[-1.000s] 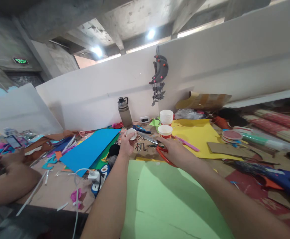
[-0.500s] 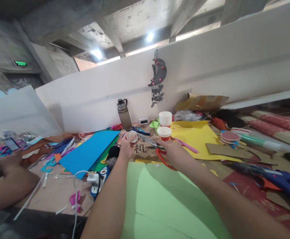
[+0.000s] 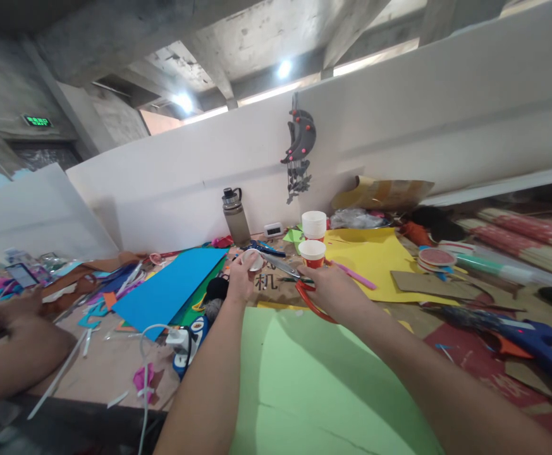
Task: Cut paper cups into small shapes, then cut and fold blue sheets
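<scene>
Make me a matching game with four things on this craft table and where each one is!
Things:
1. small paper cup
2. scissors
3. water bottle
4. blue glue gun

Places:
A. standing by the white wall
B. in the right hand
C. lying at the table's far right
D. in the left hand

Pairs: 1-D, 2-B, 3-A, 4-C

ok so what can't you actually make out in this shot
- Scissors, head view: handles hidden inside the right hand.
- Paper cup: lower half covered by left hand fingers.
- Glue gun: cut off by the right edge.
- Exit sign: lettering too small.
</scene>
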Tool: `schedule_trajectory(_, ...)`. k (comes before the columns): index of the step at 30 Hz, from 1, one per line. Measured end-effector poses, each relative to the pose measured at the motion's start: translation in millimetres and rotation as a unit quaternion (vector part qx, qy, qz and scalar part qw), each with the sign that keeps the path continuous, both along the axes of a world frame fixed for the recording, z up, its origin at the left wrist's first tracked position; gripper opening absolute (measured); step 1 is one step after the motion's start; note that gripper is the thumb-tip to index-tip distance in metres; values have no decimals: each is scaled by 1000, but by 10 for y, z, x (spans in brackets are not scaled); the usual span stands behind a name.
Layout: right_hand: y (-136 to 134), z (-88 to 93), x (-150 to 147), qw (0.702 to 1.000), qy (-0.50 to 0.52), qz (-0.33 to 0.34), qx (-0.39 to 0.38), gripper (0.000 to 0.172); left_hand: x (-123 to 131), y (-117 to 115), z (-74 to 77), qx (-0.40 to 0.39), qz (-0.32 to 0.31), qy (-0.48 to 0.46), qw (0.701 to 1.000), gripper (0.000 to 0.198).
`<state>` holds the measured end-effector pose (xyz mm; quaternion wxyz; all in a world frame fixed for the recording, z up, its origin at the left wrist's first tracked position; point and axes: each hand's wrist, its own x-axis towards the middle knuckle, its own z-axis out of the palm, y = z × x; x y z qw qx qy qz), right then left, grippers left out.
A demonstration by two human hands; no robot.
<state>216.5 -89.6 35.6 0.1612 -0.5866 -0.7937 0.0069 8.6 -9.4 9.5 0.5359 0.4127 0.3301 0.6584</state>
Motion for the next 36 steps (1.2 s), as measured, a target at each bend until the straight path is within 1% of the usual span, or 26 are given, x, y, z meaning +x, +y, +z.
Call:
schedule_trajectory(7, -23, 42, -22, 1000, -9, -14, -11, 32, 13, 1, -10, -21, -5, 6, 1000, 26)
schedule_trajectory(11, -24, 33, -15, 1000, -13, -16, -6, 36, 18, -4, 0, -26, -24, -4, 999, 24)
schedule_trajectory(16, -15, 21, -8, 1000, -21, -17, -6, 33, 30, -10, 19, -33, -40, -16, 999, 29)
schedule_trajectory(20, -13, 30, -12, 999, -27, -23, -14, 35, 33, -5, 15, -27, -52, -18, 998, 31)
schedule_trajectory(28, -12, 16, 2, 999, -27, -19, -7, 34, 12, 9, -14, -26, -54, -9, 998, 29)
schedule_trajectory(36, -15, 11, -9, 999, -25, -26, -9, 36, 19, -43, 46, -40, -52, -8, 998, 30)
